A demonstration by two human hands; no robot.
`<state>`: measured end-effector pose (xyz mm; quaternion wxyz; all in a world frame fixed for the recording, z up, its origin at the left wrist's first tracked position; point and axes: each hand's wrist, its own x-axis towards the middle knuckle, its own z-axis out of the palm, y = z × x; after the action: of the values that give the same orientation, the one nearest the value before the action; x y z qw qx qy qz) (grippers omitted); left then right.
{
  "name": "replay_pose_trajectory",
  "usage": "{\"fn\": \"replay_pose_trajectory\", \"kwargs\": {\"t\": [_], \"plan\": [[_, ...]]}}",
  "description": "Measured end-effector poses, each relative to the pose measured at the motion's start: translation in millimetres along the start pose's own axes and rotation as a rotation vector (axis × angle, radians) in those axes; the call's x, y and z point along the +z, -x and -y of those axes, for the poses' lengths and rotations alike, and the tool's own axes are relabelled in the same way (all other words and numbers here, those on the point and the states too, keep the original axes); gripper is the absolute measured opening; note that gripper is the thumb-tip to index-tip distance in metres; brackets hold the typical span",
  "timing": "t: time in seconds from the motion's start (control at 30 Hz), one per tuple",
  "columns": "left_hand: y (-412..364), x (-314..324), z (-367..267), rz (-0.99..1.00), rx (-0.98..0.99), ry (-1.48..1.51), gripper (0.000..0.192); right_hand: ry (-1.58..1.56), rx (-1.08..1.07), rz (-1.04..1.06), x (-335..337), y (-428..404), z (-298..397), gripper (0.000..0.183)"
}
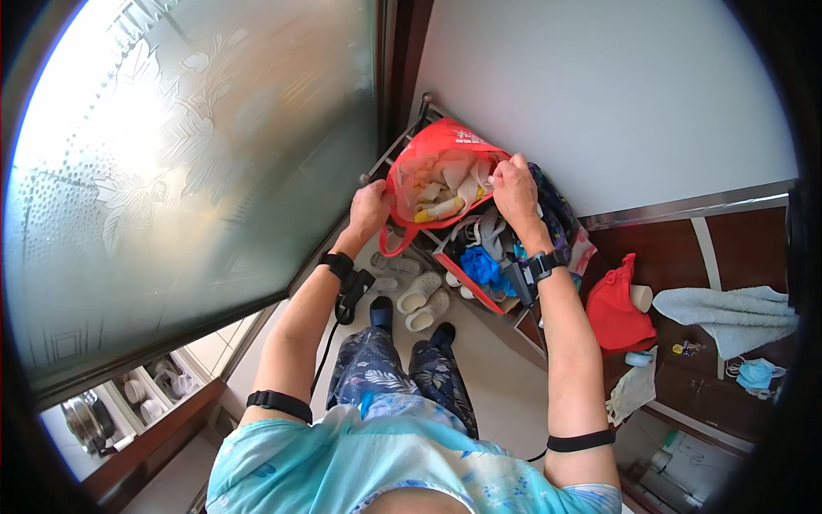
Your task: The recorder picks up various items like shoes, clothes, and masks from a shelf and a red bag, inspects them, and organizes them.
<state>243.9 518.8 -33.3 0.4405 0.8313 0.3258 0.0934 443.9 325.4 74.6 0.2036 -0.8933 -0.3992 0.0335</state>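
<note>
A red fabric tote bag (443, 136) is held with its mouth stretched wide towards me. My left hand (370, 204) grips the left side of its rim, and a handle loop hangs below. At the right side of the rim, my right hand (517, 189) has its fingers closed on the edge. Inside the bag lie crumpled cream and yellow soft items (446, 183), perhaps cloth or gloves. Right under the bag, an open drawer or box with a red edge (472, 283) holds a bunched blue item (481, 265) and other mixed things.
A frosted glass panel (257, 128) stands at the left. Light clogs (420, 295) sit on the floor by my feet. On the dark cabinet top at the right are a red pouch (616, 315), a grey towel (725, 311) and a blue face mask (756, 372).
</note>
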Motion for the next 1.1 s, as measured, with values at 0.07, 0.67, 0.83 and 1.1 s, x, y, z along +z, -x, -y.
{"fn": "replay_pose_trajectory", "kwargs": {"t": [0.07,0.67,0.83,1.1], "plan": [[-8.8,-8.4,-18.6,-0.09,0.065,0.138,0.019,-0.125,0.046,-0.113,-0.3,-2.3,-7.2,0.012],[0.8,-70.4,-232.2,0.182,0.566,0.594,0.012,-0.697,-0.109,-0.156,-140.5,38.1,71.7,0.052],[49.0,-43.8,-309.7,0.369,0.733,0.539,0.011,-0.429,-0.232,-0.395,-172.2,78.7,54.1,0.047],[121.9,24.2,-398.8,0.662,0.769,0.632,0.014,-0.401,-0.075,-0.354,-277.0,186.9,-24.3,0.031]]}}
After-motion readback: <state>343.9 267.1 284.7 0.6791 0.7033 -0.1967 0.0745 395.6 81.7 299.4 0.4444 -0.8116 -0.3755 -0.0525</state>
